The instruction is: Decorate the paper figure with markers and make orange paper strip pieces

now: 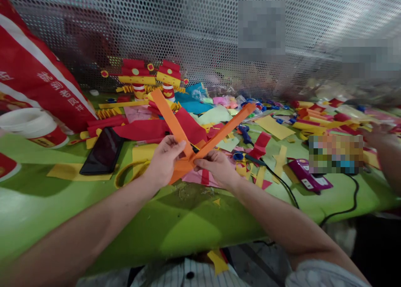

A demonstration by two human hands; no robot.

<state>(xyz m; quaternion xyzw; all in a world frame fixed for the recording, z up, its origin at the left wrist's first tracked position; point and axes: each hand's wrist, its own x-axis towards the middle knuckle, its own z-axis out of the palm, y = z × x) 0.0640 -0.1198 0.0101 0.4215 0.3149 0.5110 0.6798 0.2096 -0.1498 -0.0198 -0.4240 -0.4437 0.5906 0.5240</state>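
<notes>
Two orange paper strips form a V above the green table. My left hand pinches the left orange paper strip near its lower end. With thumb and fingers, my right hand grips the right orange paper strip close to where the two meet. The strips touch or overlap between my hands; whether they are joined there I cannot tell. Beneath them lies more orange paper, partly hidden by my left hand. A yellow paper loop rests beside my left wrist.
A black phone and a white-and-red paper cup are on the left. Red-and-yellow paper figures stand at the back. Paper scraps, a blue glue gun, a purple box and black cables lie rightward, near another person's hand.
</notes>
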